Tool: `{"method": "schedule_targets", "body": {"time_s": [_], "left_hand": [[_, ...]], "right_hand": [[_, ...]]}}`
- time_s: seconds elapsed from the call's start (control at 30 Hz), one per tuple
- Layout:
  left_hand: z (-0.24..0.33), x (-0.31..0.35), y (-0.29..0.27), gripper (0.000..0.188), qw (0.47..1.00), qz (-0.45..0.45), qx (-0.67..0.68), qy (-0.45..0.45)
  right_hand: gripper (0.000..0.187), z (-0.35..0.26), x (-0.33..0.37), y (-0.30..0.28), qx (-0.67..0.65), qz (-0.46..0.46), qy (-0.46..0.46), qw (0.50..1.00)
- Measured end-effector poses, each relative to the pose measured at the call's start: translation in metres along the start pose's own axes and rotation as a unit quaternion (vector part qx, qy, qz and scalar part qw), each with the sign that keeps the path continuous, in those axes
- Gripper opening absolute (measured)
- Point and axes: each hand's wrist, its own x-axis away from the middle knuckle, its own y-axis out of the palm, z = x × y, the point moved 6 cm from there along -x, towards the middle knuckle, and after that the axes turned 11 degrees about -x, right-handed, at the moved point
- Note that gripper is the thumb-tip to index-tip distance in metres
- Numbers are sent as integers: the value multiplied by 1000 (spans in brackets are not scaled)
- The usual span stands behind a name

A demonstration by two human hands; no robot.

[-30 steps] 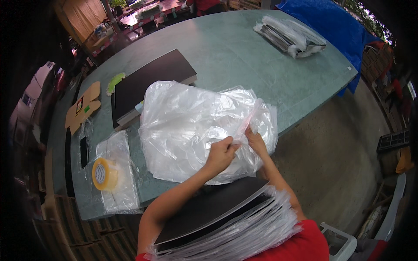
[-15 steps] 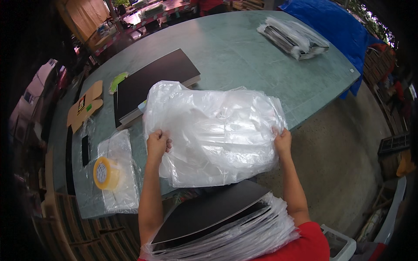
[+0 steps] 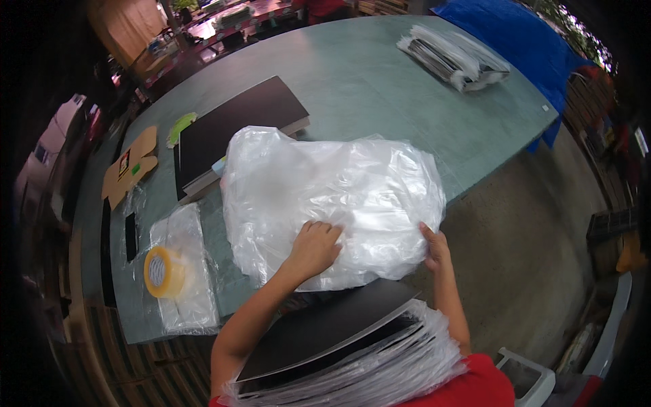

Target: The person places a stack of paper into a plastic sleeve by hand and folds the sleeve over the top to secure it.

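A big crinkled bundle of clear plastic bags lies at the near edge of the table. On its front part rests my left hand, fingers curled together against the film. My right hand pinches the bundle's right edge, its thumb on top and the other fingers partly hidden. Below the bundle, against my body, leans a stack of black boards in clear plastic sleeves, their open edges fanned toward me.
Left on the green table are a tape roll on a flat plastic bag, brown cardboard, a green scrap and a black board stack. Wrapped boards lie far right, near a blue tarp.
My left hand has moved right, from the bundle's left edge onto its front middle. My right hand has slid slightly nearer along the right edge. The film's creases have shifted.
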Motion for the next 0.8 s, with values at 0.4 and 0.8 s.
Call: {"method": "schedule_targets", "body": {"time_s": [0.4, 0.8], "left_hand": [[42, -20, 31, 43, 877, -72, 415, -234], [-82, 12, 12, 14, 827, 27, 460, -322]], "right_hand": [[64, -14, 51, 75, 129, -115, -75, 982], [68, -4, 45, 49, 6, -71, 9, 997]]}}
